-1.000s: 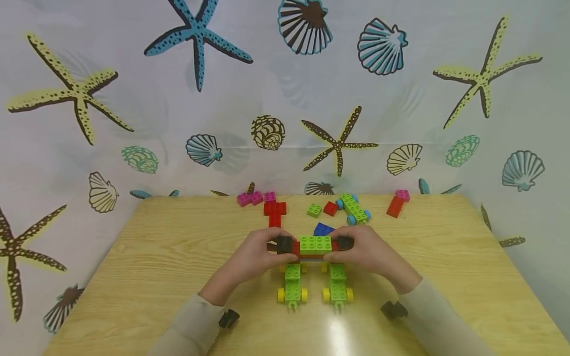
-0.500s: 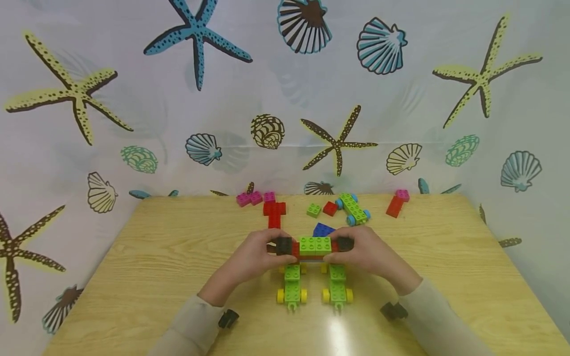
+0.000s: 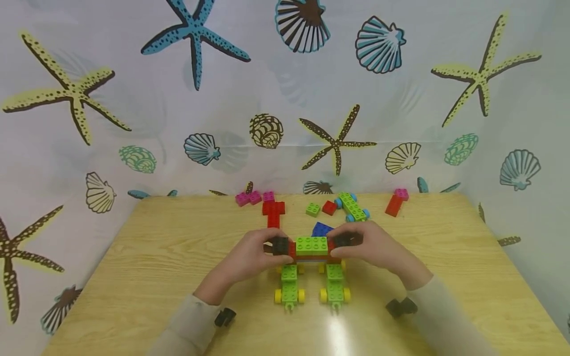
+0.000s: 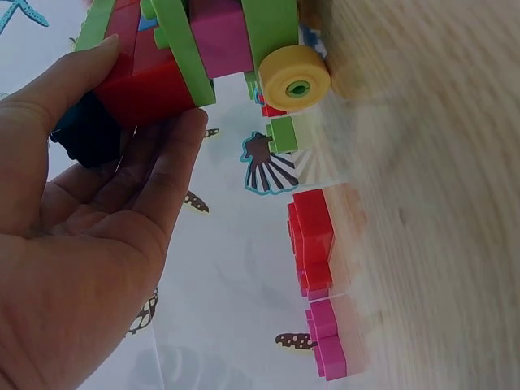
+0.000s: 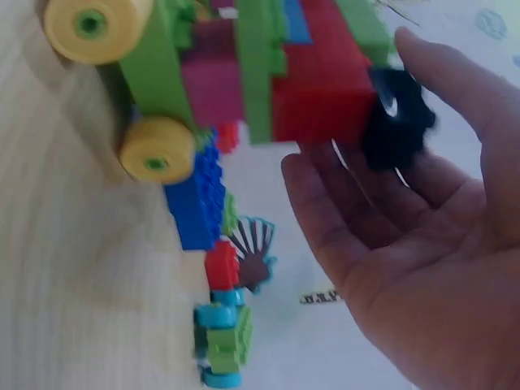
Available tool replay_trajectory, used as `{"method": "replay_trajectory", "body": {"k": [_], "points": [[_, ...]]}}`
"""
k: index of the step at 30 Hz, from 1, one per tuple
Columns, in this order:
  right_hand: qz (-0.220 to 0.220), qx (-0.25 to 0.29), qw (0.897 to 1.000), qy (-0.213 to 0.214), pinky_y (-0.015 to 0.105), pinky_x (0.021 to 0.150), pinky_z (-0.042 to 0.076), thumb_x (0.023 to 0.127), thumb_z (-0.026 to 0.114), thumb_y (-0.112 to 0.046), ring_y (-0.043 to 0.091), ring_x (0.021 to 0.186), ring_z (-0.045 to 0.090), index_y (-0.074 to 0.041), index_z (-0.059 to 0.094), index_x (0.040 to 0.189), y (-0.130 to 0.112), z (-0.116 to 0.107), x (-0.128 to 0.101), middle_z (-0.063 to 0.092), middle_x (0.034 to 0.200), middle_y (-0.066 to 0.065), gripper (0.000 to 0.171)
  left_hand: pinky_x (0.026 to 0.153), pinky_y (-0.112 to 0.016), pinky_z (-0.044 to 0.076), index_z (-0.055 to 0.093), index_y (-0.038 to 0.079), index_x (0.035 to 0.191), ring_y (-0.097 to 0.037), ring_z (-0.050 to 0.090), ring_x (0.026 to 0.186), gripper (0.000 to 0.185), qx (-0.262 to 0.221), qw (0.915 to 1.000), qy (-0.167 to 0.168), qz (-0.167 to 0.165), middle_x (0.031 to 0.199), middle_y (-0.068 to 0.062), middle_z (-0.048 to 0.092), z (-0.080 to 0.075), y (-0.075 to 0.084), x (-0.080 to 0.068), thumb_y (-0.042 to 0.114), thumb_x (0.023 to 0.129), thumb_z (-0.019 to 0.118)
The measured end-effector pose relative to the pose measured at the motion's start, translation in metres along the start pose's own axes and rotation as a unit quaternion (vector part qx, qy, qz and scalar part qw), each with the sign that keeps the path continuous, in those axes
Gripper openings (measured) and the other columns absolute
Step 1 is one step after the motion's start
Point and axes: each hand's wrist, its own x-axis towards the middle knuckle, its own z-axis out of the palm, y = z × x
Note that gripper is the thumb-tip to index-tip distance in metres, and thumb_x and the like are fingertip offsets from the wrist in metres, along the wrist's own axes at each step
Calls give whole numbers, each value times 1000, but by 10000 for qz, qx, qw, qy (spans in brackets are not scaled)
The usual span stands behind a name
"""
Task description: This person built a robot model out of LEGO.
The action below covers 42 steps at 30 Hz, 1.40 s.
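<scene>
Both hands flank the ends of a toy-brick build in the head view. Light-green bricks (image 3: 311, 245) top its red crosspiece, which spans two green wheeled bases (image 3: 289, 289) with yellow wheels (image 4: 294, 79). My left hand (image 3: 251, 254) holds the left end, thumb and fingertips against a red brick (image 4: 158, 93) around a black piece (image 4: 88, 130). On the right, my right hand (image 3: 378, 249) curves loosely around the other end. In the right wrist view its extended fingers lie just below the red brick (image 5: 325, 89), and its thumb sits beside the green edge, near a black piece (image 5: 398, 118).
Behind the build lie a blue brick (image 3: 322, 229), a joined red piece (image 3: 273, 212), pink bricks (image 3: 248, 198), a small green brick (image 3: 312, 209), a red brick (image 3: 329, 207) and a green car base with blue wheels (image 3: 352, 206). A long red brick (image 3: 394, 205) lies farther right.
My right hand has shifted slightly right, its thumb drawing back along the red end and more of the black piece showing. My left hand keeps its hold.
</scene>
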Motion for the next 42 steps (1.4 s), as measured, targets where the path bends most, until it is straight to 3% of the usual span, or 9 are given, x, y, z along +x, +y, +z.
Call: {"method": "replay_trajectory", "body": {"k": [6, 12, 19, 25, 33, 42], "points": [[78, 355, 9989, 302, 38, 108, 65, 105, 81, -29, 25, 123, 78, -11, 79, 136, 5, -13, -4, 81, 134, 10, 37, 104, -45, 68, 76, 14, 127, -26, 73, 116, 37, 98, 9997, -46, -233, 126, -6, 75, -7, -2, -2, 23, 95, 92], [369, 311, 9972, 565, 51, 114, 62, 107, 77, -28, 30, 127, 77, -9, 77, 140, 12, -15, 0, 80, 137, 11, 37, 103, -44, 68, 76, 16, 124, -24, 70, 112, 35, 262, 9995, -58, -188, 121, -4, 75, -16, -8, -3, 26, 95, 92], [460, 331, 9953, 791, 53, 114, 62, 108, 77, -27, 33, 127, 76, -2, 74, 142, 24, -13, 8, 79, 139, 16, 43, 102, -45, 67, 75, 16, 125, -24, 69, 112, 34, 361, 9993, -96, -46, 123, -6, 75, -29, -13, -5, 27, 97, 90], [543, 212, 9951, 796, 52, 112, 63, 107, 77, -23, 35, 126, 75, 0, 74, 141, 36, -8, 15, 78, 138, 19, 40, 100, -46, 65, 74, 16, 120, -25, 67, 109, 29, 508, 9987, -77, -22, 119, -6, 74, -43, -19, -6, 27, 98, 89], [1029, -76, 9943, 285, 46, 111, 63, 100, 86, -28, 24, 120, 72, -11, 78, 132, 37, 8, 23, 79, 129, 8, 37, 105, -52, 64, 74, 14, 128, -31, 68, 120, 33, 502, 9986, 90, -159, 133, -11, 74, -60, -35, -10, 26, 100, 86], [1244, -284, 9902, 562, 43, 106, 64, 96, 90, -27, 19, 111, 73, -10, 77, 126, 37, 22, 28, 79, 119, 5, 37, 107, -54, 64, 73, 15, 131, -35, 68, 123, 35, 554, 9979, 175, -296, 137, -13, 74, -73, -47, -13, 30, 101, 85]]}}
